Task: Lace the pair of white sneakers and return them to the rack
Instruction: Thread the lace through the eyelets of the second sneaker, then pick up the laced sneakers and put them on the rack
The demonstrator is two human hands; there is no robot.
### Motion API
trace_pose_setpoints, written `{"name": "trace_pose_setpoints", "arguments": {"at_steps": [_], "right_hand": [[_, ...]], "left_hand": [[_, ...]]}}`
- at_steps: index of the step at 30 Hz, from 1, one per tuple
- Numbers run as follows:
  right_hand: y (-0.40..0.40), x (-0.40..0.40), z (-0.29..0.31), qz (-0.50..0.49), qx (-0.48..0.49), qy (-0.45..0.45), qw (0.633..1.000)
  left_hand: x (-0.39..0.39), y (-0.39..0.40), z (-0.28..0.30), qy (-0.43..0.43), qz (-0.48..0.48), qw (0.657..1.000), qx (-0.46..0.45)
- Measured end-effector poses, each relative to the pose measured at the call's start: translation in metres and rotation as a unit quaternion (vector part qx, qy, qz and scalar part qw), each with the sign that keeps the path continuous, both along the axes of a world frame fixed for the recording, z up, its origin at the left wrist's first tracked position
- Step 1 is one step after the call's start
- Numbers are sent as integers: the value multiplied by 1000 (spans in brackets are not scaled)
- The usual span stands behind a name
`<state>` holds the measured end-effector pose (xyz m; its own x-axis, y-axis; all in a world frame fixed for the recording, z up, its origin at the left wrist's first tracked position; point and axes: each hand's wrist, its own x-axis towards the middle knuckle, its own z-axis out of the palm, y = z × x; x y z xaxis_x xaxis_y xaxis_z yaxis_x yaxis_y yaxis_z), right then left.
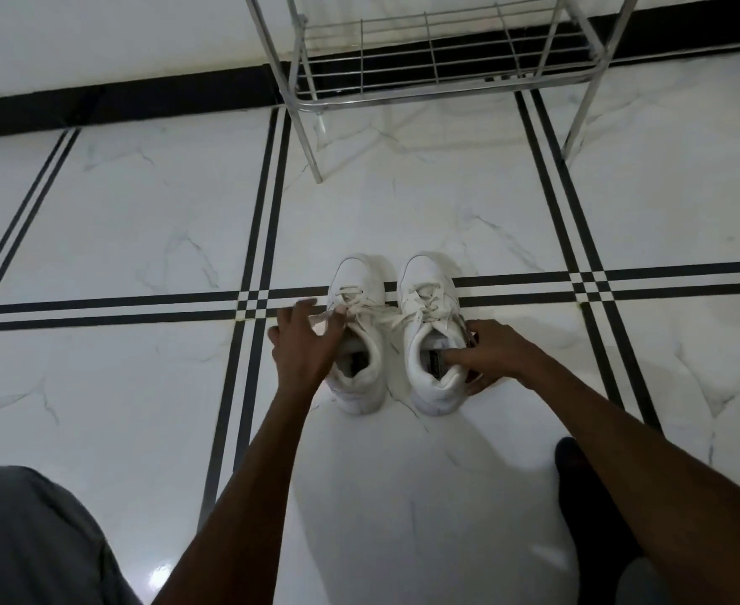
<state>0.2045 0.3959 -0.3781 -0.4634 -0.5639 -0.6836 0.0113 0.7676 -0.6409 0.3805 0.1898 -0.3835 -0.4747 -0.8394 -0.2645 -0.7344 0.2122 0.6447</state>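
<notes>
**A:** Where did the pair of white leather-look sneakers stand at that moment?

**B:** Side by side at the centre of the frame, on the glossy white marble-patterned floor (pixel 149 220), toes pointing to the upper edge. The left-hand white sneaker (pixel 356 342) and the right-hand white sneaker (pixel 432 338) were just beside each other, with flat white laces (pixel 374 314) threaded and lying loosely tied across the tongues. The chrome wire shoe rack (pixel 438 67) stood at the top of the frame, well apart from them.

**A:** And the hands?

**B:** The left hand (pixel 304 347) lay over the outer collar of the left-hand sneaker, fingers (pixel 302 307) spread apart, the thumb touching a lace end; nothing was clamped. The right hand (pixel 497 353) was closed on the right-hand sneaker's collar, thumb inside the opening and the other fingers around the outer wall.

**A:** How would you have expected them to handle?

**B:** Light, I judged, with a stiff sole and a softer padded collar (the upper looked smooth, perhaps a little slippery). The collar or heel counter seemed the best hold: a thumb hooked inside, the fingers outside. The laces were limp and would trail, so lifting by them looked unwise, and the polished floor might let a shoe slide if pushed.
</notes>
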Motion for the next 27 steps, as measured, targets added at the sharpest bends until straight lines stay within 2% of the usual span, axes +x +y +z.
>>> {"name": "trace_pose_setpoints", "arguments": {"at_steps": [3, 5, 9, 14, 24, 27], "right_hand": [[-8, 4, -3, -25, -1, 53, 998], [-12, 6, -3, -30, 0, 90, 996], [-16, 13, -6, -61, -19, 85, 994], [-17, 21, -10, -93, -47, 87, 991], [-10, -11, -3, -114, -73, 173, 976], [-9, -16, 12, -113, -79, 170, 976]], "left_hand": [[10, -6, -7, 43, 0, 984, 173], [13, -4, -10, 60, -25, 973, 220], [17, 6, 1, 53, -67, 982, 167], [11, 20, 7, 82, -3, 987, 136], [-19, 40, 9, 129, 31, 986, 98], [-25, 48, 26, 138, 39, 985, 91]]}}
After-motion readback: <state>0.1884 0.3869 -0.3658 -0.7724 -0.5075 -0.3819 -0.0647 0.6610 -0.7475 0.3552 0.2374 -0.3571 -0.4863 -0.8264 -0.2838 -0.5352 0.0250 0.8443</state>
